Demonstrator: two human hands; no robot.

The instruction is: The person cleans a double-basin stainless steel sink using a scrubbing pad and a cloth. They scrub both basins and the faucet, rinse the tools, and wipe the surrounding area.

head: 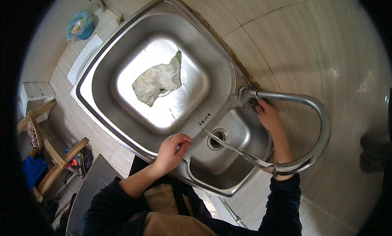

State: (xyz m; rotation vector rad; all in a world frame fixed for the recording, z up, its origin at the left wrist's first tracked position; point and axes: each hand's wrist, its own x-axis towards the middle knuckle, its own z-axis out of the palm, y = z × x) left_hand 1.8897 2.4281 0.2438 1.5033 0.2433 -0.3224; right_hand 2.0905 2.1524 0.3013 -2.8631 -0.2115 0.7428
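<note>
A stainless steel double-bowl sink lies before me. A crumpled, wet, pale cloth rests in its large bowl, partly over the drain. My left hand hovers by the near end of the divider, fingers loosely curled, with nothing visible in it. At the base of the curved chrome faucet, the fingers of my right hand grip its lower part, which is mostly hidden by them. A stream of water runs from the spout towards the divider beside the small bowl.
Tiled wall borders the sink on the right. A blue, bag-lined bucket stands on the floor at upper left. Wooden stool legs, a blue container and a grey panel are at left.
</note>
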